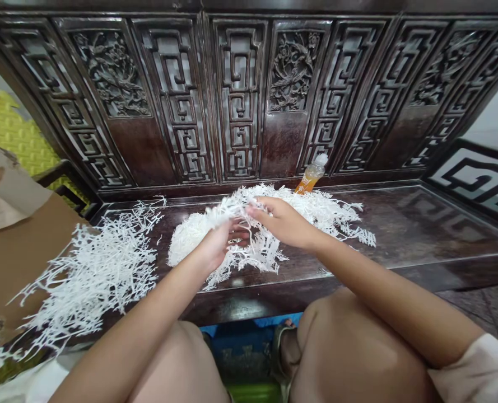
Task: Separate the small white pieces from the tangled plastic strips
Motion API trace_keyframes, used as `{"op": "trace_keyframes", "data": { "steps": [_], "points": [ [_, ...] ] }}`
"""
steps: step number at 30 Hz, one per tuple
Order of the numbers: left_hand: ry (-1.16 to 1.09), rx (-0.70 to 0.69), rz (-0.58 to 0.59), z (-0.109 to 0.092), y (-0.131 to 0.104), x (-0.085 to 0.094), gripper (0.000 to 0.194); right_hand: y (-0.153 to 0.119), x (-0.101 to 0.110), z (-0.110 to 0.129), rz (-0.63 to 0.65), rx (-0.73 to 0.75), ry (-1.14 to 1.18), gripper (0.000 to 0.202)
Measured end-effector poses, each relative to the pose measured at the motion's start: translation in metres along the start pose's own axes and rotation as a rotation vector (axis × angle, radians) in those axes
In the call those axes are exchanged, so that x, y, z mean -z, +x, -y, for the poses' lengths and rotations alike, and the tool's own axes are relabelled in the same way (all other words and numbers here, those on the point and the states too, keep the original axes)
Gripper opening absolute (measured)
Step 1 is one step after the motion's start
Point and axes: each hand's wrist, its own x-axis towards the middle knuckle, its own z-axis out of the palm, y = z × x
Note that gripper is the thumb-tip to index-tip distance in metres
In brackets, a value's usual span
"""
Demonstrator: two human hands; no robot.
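Observation:
Both hands are over a heap of white, twig-like artificial sprigs (261, 254) on a dark wooden bench. My left hand (220, 242) is closed around a white branched sprig (228, 208), which is slightly blurred. From the other side, my right hand (285, 223) pinches the same cluster near its right end with thumb and fingers. Exactly where that sprig ends and the heap behind it begins is hard to make out. More white sprigs (330, 212) spread to the right, behind my right hand. A rounded white pile (185, 238) lies left of my left hand.
A large tangle of white branches (101, 274) lies at the bench's left end, beside brown cardboard (17, 252). A bottle with an orange label (311, 174) stands against the carved backrest (288, 143). The bench seat (412, 224) extends right to an armrest (475, 179).

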Motion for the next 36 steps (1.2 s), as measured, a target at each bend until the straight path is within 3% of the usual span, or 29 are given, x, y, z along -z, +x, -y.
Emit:
{"op": "trace_keyframes", "data": {
  "steps": [4,6,9,13,15,17,20,24,26,31,34,36],
  "points": [
    [0.156,-0.208,-0.249,-0.008,-0.008,0.004,0.032,0.001,0.004,-0.006,0.108,-0.22,0.184,0.024],
    [0.214,-0.27,-0.312,-0.011,-0.012,0.007,0.043,0.0,0.005,-0.009,0.173,-0.284,0.229,0.02],
    [0.274,-0.235,-0.3,-0.012,-0.018,0.01,0.046,-0.001,0.005,-0.014,0.225,-0.304,0.21,0.017],
    [0.378,-0.189,-0.12,-0.013,-0.021,0.011,0.039,-0.001,0.007,-0.019,0.242,-0.281,0.072,0.019],
    [0.488,-0.274,-0.149,-0.012,-0.019,0.012,0.043,-0.002,0.009,-0.02,0.232,-0.266,-0.012,0.019],
    [0.623,-0.422,-0.251,-0.011,-0.017,0.013,0.046,-0.002,0.011,-0.019,0.248,-0.259,-0.047,0.019],
    [0.776,-0.541,-0.259,-0.011,-0.014,0.014,0.032,-0.004,0.013,-0.019,0.27,-0.288,-0.042,0.019],
    [0.725,-0.497,-0.159,-0.011,-0.014,0.013,0.019,-0.003,0.013,-0.026,0.189,-0.349,-0.046,0.018],
    [0.648,-0.481,-0.158,-0.011,-0.013,0.012,0.018,-0.003,0.011,-0.03,0.081,-0.35,-0.093,0.015],
    [0.585,-0.479,-0.13,-0.008,-0.009,0.009,0.015,-0.008,0.003,-0.013,-0.287,-0.131,-0.243,0.03],
    [0.549,-0.451,-0.064,-0.006,-0.009,0.007,0.016,-0.012,-0.003,0.003,-0.232,-0.022,-0.228,0.027],
    [0.501,-0.448,-0.035,-0.006,-0.01,0.007,0.016,-0.012,-0.006,0.004,-0.14,-0.076,-0.168,0.034]
  ]
}}
